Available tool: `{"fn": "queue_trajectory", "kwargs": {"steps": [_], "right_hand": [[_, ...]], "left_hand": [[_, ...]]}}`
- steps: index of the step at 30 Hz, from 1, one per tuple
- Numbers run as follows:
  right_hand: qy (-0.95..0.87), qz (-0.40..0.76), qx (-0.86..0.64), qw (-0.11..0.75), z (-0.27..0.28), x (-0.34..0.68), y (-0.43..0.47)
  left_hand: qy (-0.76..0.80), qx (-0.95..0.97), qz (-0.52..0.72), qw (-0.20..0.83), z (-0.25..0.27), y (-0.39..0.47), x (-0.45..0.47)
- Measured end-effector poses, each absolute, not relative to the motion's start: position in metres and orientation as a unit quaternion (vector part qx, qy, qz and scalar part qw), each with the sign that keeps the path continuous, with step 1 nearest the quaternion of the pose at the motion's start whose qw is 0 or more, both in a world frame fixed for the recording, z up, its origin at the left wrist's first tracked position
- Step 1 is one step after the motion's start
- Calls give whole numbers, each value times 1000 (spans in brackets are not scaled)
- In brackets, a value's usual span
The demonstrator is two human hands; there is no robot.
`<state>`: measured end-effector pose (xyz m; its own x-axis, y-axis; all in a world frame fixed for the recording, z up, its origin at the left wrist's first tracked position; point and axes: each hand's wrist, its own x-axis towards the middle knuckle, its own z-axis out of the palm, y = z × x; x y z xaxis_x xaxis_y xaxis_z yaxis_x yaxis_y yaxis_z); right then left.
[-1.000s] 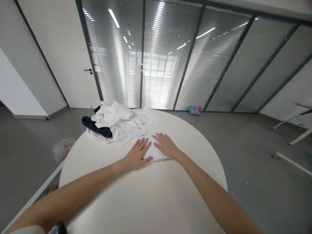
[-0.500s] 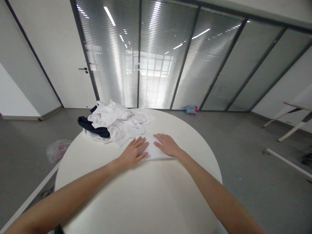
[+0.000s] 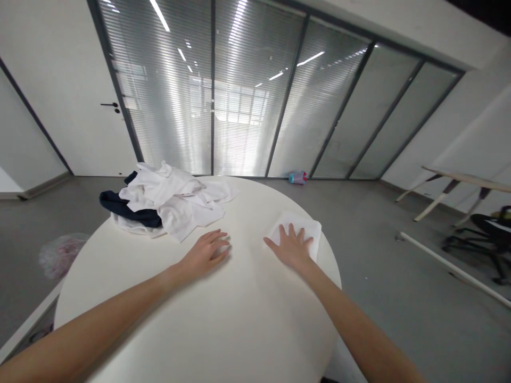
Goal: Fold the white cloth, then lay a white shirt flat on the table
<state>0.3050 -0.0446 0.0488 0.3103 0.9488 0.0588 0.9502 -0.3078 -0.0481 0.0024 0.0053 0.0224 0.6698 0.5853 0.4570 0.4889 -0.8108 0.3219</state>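
Note:
A flat, folded white cloth (image 3: 314, 230) lies near the right edge of the round white table (image 3: 247, 324). My right hand (image 3: 293, 246) rests on it, palm down with fingers spread, covering part of the fabric. My left hand (image 3: 206, 251) is over the middle of the table with its fingers loosely stretched and nothing in them. Beyond that hand, at the back left, sits a crumpled heap of white clothes (image 3: 179, 197). A dark navy garment (image 3: 130, 209) pokes out of the heap's left side.
On the floor are a clear plastic bag (image 3: 64, 255) at left and a blue-and-red package (image 3: 297, 177) by the glass partition (image 3: 239, 106). To the right stand a wooden-legged table (image 3: 467, 178), a black wheeled chair (image 3: 489, 239) and a white bar (image 3: 451, 266) near the floor.
The folded cloth has slid right across the table under my right hand and now sits turned. My left hand has come off it. The view has swung to the right.

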Motion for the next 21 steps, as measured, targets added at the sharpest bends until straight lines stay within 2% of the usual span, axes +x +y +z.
{"fn": "queue_trajectory", "kwargs": {"steps": [5,8,14,21], "right_hand": [[-684,4,-730,-12,51,341,-12],[-668,10,-743,-38,58,367,11],[-626,-38,-779,9,43,381,38],[-630,-76,-773,2,27,393,52]], "left_hand": [[273,922,260,89,22,2,3],[271,922,263,86,19,3,3],[266,924,259,88,17,4,2],[274,927,236,99,22,1,3]]}}
